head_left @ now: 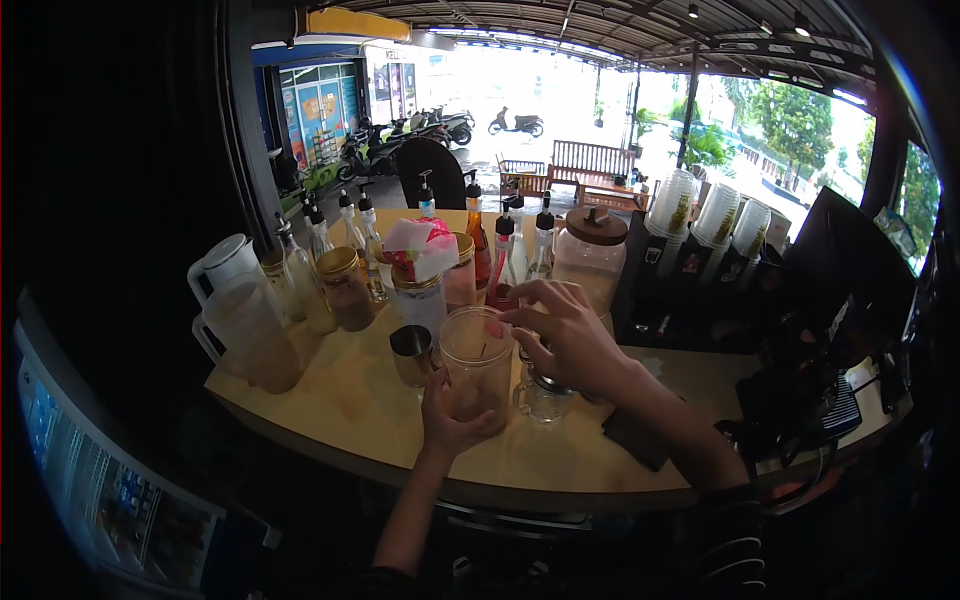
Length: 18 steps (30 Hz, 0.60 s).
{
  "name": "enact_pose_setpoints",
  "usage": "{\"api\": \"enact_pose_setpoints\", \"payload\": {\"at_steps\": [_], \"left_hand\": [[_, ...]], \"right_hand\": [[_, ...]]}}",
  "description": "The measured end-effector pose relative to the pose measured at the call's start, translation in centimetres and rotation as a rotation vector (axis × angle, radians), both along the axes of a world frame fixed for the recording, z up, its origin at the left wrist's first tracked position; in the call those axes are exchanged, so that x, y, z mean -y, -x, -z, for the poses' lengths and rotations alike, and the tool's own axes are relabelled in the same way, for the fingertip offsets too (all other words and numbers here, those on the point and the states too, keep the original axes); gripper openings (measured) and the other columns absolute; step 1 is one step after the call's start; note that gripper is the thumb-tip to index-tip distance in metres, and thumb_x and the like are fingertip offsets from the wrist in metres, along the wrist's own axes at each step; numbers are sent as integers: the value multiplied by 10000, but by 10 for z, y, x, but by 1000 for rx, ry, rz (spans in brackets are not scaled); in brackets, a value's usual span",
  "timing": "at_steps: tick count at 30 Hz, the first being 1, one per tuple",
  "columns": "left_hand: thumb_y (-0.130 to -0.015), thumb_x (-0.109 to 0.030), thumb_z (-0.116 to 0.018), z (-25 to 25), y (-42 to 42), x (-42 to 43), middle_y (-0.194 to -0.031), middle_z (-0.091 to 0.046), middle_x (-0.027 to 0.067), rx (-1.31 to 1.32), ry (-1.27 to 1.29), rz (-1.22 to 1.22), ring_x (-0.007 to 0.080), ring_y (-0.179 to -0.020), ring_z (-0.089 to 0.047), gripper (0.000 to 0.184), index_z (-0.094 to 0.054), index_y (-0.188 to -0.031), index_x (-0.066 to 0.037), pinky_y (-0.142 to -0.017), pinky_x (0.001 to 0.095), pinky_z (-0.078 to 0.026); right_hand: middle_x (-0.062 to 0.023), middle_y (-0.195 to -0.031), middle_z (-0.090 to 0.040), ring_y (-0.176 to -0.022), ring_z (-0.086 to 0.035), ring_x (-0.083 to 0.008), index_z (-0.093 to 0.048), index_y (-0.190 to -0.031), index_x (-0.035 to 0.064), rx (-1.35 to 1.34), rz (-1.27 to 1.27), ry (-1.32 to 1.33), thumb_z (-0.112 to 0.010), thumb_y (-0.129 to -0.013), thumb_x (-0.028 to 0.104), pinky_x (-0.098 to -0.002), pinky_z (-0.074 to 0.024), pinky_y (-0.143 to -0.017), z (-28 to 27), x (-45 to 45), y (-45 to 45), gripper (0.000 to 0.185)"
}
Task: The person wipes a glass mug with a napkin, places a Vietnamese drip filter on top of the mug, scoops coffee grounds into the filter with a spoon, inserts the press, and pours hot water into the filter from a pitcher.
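My left hand [452,424] is wrapped around the lower part of a clear, wide-mouthed jar [474,378] that stands upright near the front of the counter. Over the jar's right rim, my right hand [578,335] has its fingers bent in a pinch; what they hold, if anything, cannot be made out. A thin dark line and a small pinkish patch show inside the jar. Just left of it is a metal cup [411,352]. A glass mug [548,402] stands below my right hand, partly covered by it.
Pump bottles, including an amber bottle [475,245], line the counter's back. Jars and a translucent pitcher [250,335] stand left. A pink-and-white packet [422,247] lies on a jar. A wooden-lidded jar [590,255] and stacked cups [715,213] are at right, beside a dark screen [835,250].
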State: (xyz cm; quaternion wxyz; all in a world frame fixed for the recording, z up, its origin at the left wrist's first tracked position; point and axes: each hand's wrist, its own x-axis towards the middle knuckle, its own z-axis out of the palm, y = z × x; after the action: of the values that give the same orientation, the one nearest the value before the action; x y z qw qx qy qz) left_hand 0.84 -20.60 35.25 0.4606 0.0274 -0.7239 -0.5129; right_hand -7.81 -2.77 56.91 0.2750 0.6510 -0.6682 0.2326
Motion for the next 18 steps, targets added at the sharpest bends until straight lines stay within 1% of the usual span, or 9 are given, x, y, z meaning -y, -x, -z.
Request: {"api": "enact_pose_setpoints", "payload": {"at_steps": [2,4,6,7,9,12,14,17,18], "left_hand": [[-535,-360,-861,-11,-7,-4,-1126,-512,137,64,97,-26,266,-1053,-508,905,-419,-1238,1,-886,380,-431],[-569,-321,-853,-13,-14,-7,-1151,-507,143,148,73,-22,269,-1067,-507,890,-401,-1265,3,-899,383,-430],[-604,-281,-846,-22,-8,-14,-1175,-502,149,206,43,-29,272,-1082,-507,877,-383,-1292,4,-911,387,-428],[-632,-244,-833,-29,-4,-18,-1198,-492,154,215,35,-20,274,-1111,-499,869,-357,-1318,-4,-932,392,-421],[-661,-206,-820,-42,5,-24,-1220,-482,159,226,22,-20,276,-1140,-490,863,-331,-1345,-12,-953,398,-414],[-683,-164,-806,-54,22,-30,-1241,-467,166,284,-79,27,282,-1194,-463,853,-306,-1360,-30,-990,393,-396],[-696,-141,-790,-53,36,-29,-1253,-454,167,197,-115,39,280,-1188,-468,826,-308,-1360,-45,-990,377,-397],[-711,-98,-759,-31,34,-28,-1281,-427,157,135,72,-109,276,-1202,-450,795,-305,-1362,-49,-992,369,-396],[-711,-98,-759,-26,24,-24,-1281,-427,157,124,78,-121,276,-1202,-450,795,-305,-1362,-49,-992,369,-396]], "right_hand": [[-97,-1038,-546,-997,-541,-242,-640,-990,54,254,20,194,-613,-811,102,-391,-411,-897,10,-29,-7,187],[-117,-1078,-535,-1021,-533,-242,-632,-1021,45,502,72,343,-618,-819,100,-358,-439,-850,41,-60,-4,210],[-127,-1110,-514,-1031,-527,-235,-610,-1050,30,546,224,432,-611,-830,85,-328,-449,-830,84,-79,10,227],[-127,-1110,-514,-1031,-527,-235,-610,-1050,30,539,216,426,-611,-830,85,-328,-449,-830,105,-82,13,227],[-129,-1143,-501,-1044,-519,-233,-582,-1084,15,807,207,590,-607,-832,65,-321,-441,-854,138,-84,18,258],[-130,-1171,-487,-1058,-510,-227,-555,-1111,6,780,239,606,-593,-840,49,-315,-433,-870,162,-79,17,277],[-136,-1167,-492,-1067,-507,-236,-549,-1109,8,805,221,638,-591,-836,38,-317,-428,-880,178,-77,17,278],[-139,-1146,-505,-1058,-512,-245,-545,-1101,9,680,274,667,-585,-830,22,-319,-431,-866,198,-79,16,274],[-130,-1143,-505,-1011,-515,-224,-541,-1099,17,679,272,668,-573,-825,7,-313,-423,-851,203,-83,15,277]]}}
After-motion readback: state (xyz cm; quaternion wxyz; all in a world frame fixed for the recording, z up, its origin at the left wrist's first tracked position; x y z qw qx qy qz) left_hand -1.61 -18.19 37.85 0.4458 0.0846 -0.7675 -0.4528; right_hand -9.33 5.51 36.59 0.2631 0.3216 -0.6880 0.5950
